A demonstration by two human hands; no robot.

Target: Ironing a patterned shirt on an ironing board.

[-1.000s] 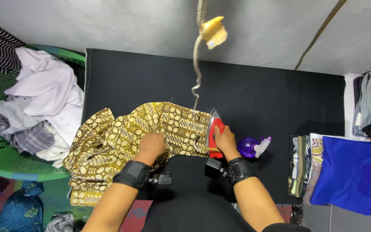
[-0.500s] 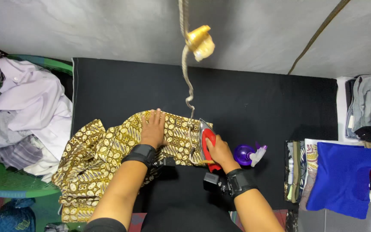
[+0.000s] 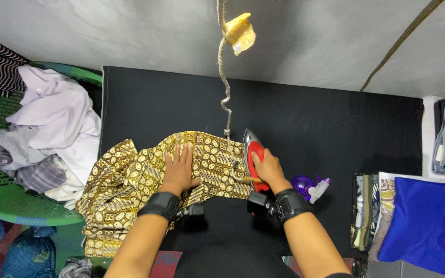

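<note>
A yellow and brown patterned garment (image 3: 130,180) lies crumpled on the black ironing surface (image 3: 305,118), hanging off its left edge. My left hand (image 3: 179,168) presses flat on the cloth, fingers spread. My right hand (image 3: 266,170) grips the red handle of a clothes iron (image 3: 251,152), which rests at the cloth's right edge. The iron's twisted cord (image 3: 225,87) runs up to the ceiling. Both wrists wear black bands.
A green laundry basket (image 3: 6,206) heaped with pale shirts stands at the left. A purple spray bottle (image 3: 310,186) lies right of the iron. Folded clothes, one bright blue (image 3: 423,221), are stacked at the right. A yellow tag (image 3: 240,32) hangs on the cord.
My left hand slid up and right across the cloth and now lies flat on it. The iron moved slightly with my right hand. The view shifted a little.
</note>
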